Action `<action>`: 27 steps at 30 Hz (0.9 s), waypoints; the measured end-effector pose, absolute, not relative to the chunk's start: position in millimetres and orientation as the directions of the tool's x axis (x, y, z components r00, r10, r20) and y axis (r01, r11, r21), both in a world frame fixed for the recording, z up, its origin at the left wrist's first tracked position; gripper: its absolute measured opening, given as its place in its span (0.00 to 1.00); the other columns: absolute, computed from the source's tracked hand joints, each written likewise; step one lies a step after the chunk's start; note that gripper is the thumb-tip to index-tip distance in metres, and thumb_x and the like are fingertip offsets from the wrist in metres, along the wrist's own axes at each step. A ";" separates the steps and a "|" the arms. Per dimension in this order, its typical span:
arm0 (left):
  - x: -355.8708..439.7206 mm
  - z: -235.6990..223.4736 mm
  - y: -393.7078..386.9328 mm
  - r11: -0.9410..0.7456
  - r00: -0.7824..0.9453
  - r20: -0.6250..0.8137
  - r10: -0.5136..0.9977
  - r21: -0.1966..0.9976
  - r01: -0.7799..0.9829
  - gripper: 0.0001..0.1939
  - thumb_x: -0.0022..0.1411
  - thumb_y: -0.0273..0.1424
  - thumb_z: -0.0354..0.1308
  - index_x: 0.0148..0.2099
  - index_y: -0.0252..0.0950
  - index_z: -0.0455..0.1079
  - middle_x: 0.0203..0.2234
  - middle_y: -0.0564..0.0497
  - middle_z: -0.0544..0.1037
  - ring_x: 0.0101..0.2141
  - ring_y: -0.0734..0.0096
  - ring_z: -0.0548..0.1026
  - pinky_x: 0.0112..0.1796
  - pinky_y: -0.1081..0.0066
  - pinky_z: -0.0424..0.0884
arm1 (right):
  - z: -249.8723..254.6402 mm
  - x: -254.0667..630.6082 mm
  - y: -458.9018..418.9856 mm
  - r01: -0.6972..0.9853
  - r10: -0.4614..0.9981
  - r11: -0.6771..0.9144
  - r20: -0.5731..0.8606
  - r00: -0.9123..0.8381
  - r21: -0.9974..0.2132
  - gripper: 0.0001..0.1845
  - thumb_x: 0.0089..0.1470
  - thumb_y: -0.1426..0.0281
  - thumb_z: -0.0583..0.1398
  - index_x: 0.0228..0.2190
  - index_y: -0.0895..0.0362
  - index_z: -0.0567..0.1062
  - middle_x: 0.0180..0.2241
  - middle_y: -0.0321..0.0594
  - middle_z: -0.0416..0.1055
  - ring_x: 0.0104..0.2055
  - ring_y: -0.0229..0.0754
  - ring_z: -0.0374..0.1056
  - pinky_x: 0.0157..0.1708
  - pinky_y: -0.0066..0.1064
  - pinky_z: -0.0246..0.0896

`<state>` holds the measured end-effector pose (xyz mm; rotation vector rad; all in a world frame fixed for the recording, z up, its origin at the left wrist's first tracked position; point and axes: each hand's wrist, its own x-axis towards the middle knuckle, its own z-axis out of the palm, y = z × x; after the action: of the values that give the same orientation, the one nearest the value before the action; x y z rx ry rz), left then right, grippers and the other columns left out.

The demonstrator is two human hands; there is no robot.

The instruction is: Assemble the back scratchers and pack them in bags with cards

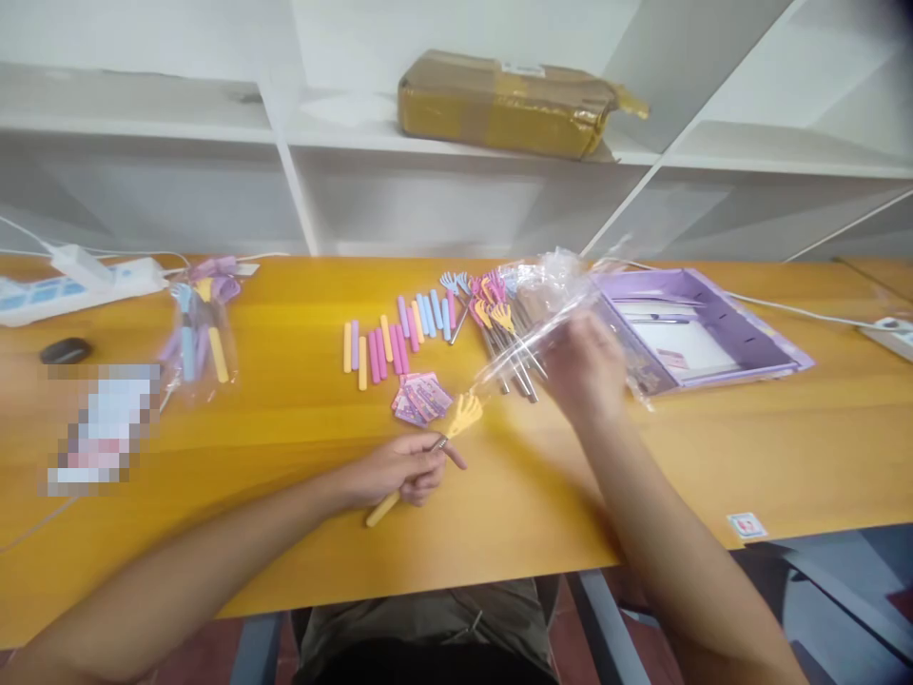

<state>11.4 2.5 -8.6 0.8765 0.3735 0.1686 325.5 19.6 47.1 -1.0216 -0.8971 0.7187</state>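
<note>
A yellow back scratcher (467, 413) with a hand-shaped head is gripped in my left hand (406, 471), its yellow handle sticking out below the fist. My right hand (589, 366), blurred by motion, is closed on a clear plastic bag (532, 333) that stretches towards the scratcher's head. Behind it lies a pile of back scratchers with bare metal rods and yellow, pink and blue heads (495, 303). Left of the pile are several coloured handle sleeves (385, 347) in yellow, pink, purple and blue. Printed cards (420, 398) lie fanned just beyond my left hand.
An open purple box (748, 357) stands at the right, with papers inside. Bagged back scratchers (200, 333) lie at the left, near a power strip (86, 285) and a black mouse (66, 351). A taped parcel (499, 103) rests on the shelf. A small sticker (747, 525) lies near the front edge.
</note>
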 end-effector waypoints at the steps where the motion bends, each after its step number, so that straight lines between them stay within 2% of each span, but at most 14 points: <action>1: 11.8 -7.9 2.3 0.632 0.925 -0.255 0.283 0.775 0.020 0.19 0.73 0.45 0.62 0.50 0.33 0.70 0.23 0.62 0.59 0.19 0.82 0.52 0.23 0.75 0.51 | 57.9 341.4 28.9 -0.073 0.784 0.387 0.287 0.550 -0.919 0.17 0.63 0.57 0.67 0.31 0.52 0.70 0.31 0.33 0.70 0.33 0.37 0.70 0.39 0.33 0.71; 3: 13.1 -8.1 2.3 0.635 0.925 -0.254 0.282 0.772 0.018 0.17 0.73 0.43 0.59 0.49 0.33 0.70 0.22 0.62 0.59 0.18 0.82 0.52 0.23 0.75 0.52 | 80.2 379.9 48.5 0.132 0.736 0.178 0.221 0.640 -0.975 0.12 0.70 0.68 0.59 0.31 0.53 0.69 0.30 0.33 0.69 0.31 0.36 0.68 0.40 0.33 0.67; 4: 14.0 -9.3 2.5 0.641 0.925 -0.243 0.293 0.767 -0.002 0.15 0.72 0.40 0.58 0.49 0.33 0.69 0.22 0.61 0.60 0.18 0.81 0.53 0.22 0.75 0.52 | 89.6 399.0 56.9 0.311 0.715 -0.027 0.199 0.671 -0.950 0.13 0.71 0.72 0.57 0.31 0.53 0.69 0.27 0.32 0.67 0.28 0.35 0.65 0.38 0.33 0.64; 6: 16.1 -13.3 3.1 0.650 0.916 -0.213 0.339 0.757 -0.065 0.12 0.67 0.34 0.55 0.49 0.34 0.69 0.22 0.60 0.63 0.17 0.79 0.55 0.22 0.74 0.54 | 101.7 429.5 68.2 0.415 0.674 -0.196 0.185 0.715 -0.889 0.16 0.69 0.76 0.57 0.28 0.54 0.72 0.22 0.31 0.64 0.25 0.36 0.59 0.37 0.36 0.58; 9: 18.5 -17.9 2.9 0.643 0.894 -0.189 0.407 0.754 -0.133 0.12 0.62 0.31 0.54 0.48 0.35 0.67 0.21 0.59 0.64 0.16 0.79 0.57 0.22 0.75 0.56 | 102.5 447.2 71.7 0.507 0.666 -0.333 0.182 0.723 -0.795 0.18 0.62 0.82 0.61 0.22 0.56 0.72 0.20 0.34 0.65 0.28 0.39 0.58 0.41 0.39 0.52; 11: 18.2 -17.3 1.5 0.618 0.881 -0.189 0.433 0.774 -0.138 0.14 0.66 0.33 0.55 0.52 0.35 0.67 0.22 0.59 0.66 0.17 0.77 0.61 0.23 0.74 0.60 | 96.7 443.1 70.2 0.571 0.665 -0.357 0.229 0.711 -0.739 0.15 0.56 0.84 0.64 0.23 0.56 0.72 0.28 0.42 0.71 0.35 0.42 0.62 0.45 0.40 0.51; 14: 15.2 -13.7 -0.7 0.568 0.889 -0.193 0.414 0.818 -0.087 0.23 0.73 0.44 0.57 0.63 0.36 0.65 0.24 0.59 0.68 0.17 0.79 0.61 0.22 0.75 0.60 | 85.6 420.1 65.0 0.657 0.619 -0.303 0.381 0.687 -0.691 0.06 0.59 0.79 0.63 0.33 0.57 0.74 0.48 0.52 0.72 0.46 0.45 0.63 0.53 0.41 0.51; 15: 14.1 -12.9 -1.0 0.558 0.896 -0.196 0.398 0.827 -0.066 0.26 0.74 0.47 0.58 0.64 0.37 0.65 0.24 0.60 0.67 0.16 0.81 0.58 0.21 0.76 0.57 | 81.1 407.8 61.0 0.677 0.608 -0.278 0.420 0.674 -0.682 0.04 0.64 0.76 0.60 0.35 0.57 0.74 0.49 0.51 0.71 0.47 0.44 0.63 0.54 0.40 0.52; 17: 12.8 -12.6 -0.6 0.554 0.904 -0.195 0.380 0.831 -0.054 0.28 0.72 0.51 0.60 0.63 0.37 0.66 0.25 0.61 0.66 0.16 0.85 0.50 0.19 0.78 0.49 | 70.1 374.9 47.0 0.719 0.718 -0.139 0.431 0.547 -0.681 0.15 0.73 0.65 0.53 0.37 0.56 0.75 0.42 0.45 0.72 0.41 0.43 0.65 0.49 0.37 0.57; 18: 12.8 -12.8 -0.4 0.560 0.902 -0.189 0.388 0.826 -0.067 0.27 0.71 0.51 0.61 0.61 0.36 0.67 0.25 0.61 0.65 0.16 0.85 0.48 0.19 0.78 0.47 | 63.6 354.8 37.2 0.727 0.818 -0.031 0.401 0.413 -0.686 0.25 0.77 0.57 0.47 0.36 0.55 0.75 0.35 0.41 0.71 0.35 0.41 0.65 0.43 0.35 0.59; 19: 13.0 -12.9 -0.4 0.567 0.896 -0.182 0.405 0.819 -0.090 0.25 0.71 0.49 0.61 0.58 0.36 0.67 0.25 0.61 0.65 0.17 0.85 0.47 0.20 0.78 0.46 | 56.9 333.1 26.1 0.660 0.940 0.218 0.337 0.057 -0.719 0.36 0.77 0.49 0.39 0.37 0.56 0.77 0.33 0.42 0.71 0.33 0.41 0.65 0.39 0.35 0.60; 21: 13.7 -10.9 -2.3 0.581 0.882 -0.182 0.435 0.805 -0.120 0.21 0.69 0.45 0.61 0.53 0.37 0.66 0.24 0.62 0.64 0.18 0.84 0.47 0.21 0.77 0.46 | 43.9 289.4 3.1 0.523 0.899 0.420 0.261 -0.352 -0.742 0.49 0.67 0.31 0.37 0.31 0.55 0.78 0.31 0.42 0.73 0.32 0.41 0.68 0.37 0.34 0.64; 23: 13.2 -4.5 -7.2 0.539 0.859 -0.198 0.472 0.836 -0.104 0.17 0.66 0.40 0.61 0.50 0.38 0.63 0.25 0.62 0.62 0.19 0.82 0.49 0.22 0.77 0.49 | 33.6 253.2 -15.4 0.318 0.740 0.526 0.241 -0.628 -0.788 0.43 0.68 0.33 0.46 0.33 0.56 0.79 0.34 0.44 0.77 0.34 0.41 0.71 0.39 0.34 0.65; 27: 7.4 13.8 -18.2 0.009 0.802 -0.097 0.590 0.993 0.114 0.09 0.67 0.30 0.57 0.48 0.39 0.63 0.31 0.56 0.67 0.26 0.75 0.64 0.29 0.72 0.61 | 22.2 223.3 -29.8 0.259 0.818 0.413 0.231 -0.527 -0.873 0.31 0.76 0.50 0.52 0.31 0.57 0.79 0.30 0.40 0.77 0.32 0.40 0.71 0.37 0.31 0.64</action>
<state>7.4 -18.2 13.8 1.5386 0.5846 0.4066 223.3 -29.8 22.2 -0.9117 -2.0056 1.0769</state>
